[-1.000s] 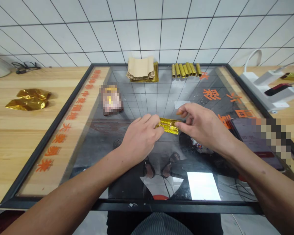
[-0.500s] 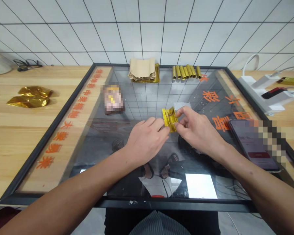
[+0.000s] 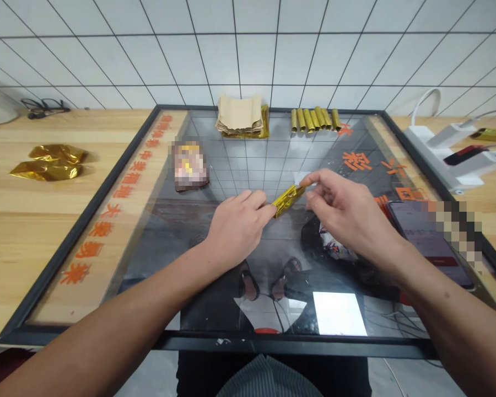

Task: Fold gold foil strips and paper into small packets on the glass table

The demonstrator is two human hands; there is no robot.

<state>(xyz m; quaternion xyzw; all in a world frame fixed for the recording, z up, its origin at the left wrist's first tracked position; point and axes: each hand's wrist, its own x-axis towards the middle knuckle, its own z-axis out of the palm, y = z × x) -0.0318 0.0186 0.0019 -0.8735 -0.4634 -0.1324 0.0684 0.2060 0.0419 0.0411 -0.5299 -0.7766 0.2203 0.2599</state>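
A narrow folded strip of gold foil paper (image 3: 288,200) is held slanting just above the glass top, its right end higher in the picture. My left hand (image 3: 240,225) is closed, with thumb and index finger pinching the lower left end. At the upper right end, my right hand (image 3: 342,208) has its index fingertip on the paper and its thumb bent close below. Farther back lie several rolled gold paper tubes (image 3: 315,119) in a row. Beside them is a stack of tan-backed gold paper sheets (image 3: 240,114).
A black-framed glass panel (image 3: 231,182) with orange lettering lies on the wooden table (image 3: 4,220). Two crumpled gold foil pieces (image 3: 49,162) are at left, near a blurred-out packet (image 3: 191,168). To the right are a phone (image 3: 430,242) and a white power strip (image 3: 432,160) with cables.
The gold paper has gone from an opened, creased sheet to a narrow folded strip, now tilted. My right hand has shifted slightly up and right, my left hand slightly left.
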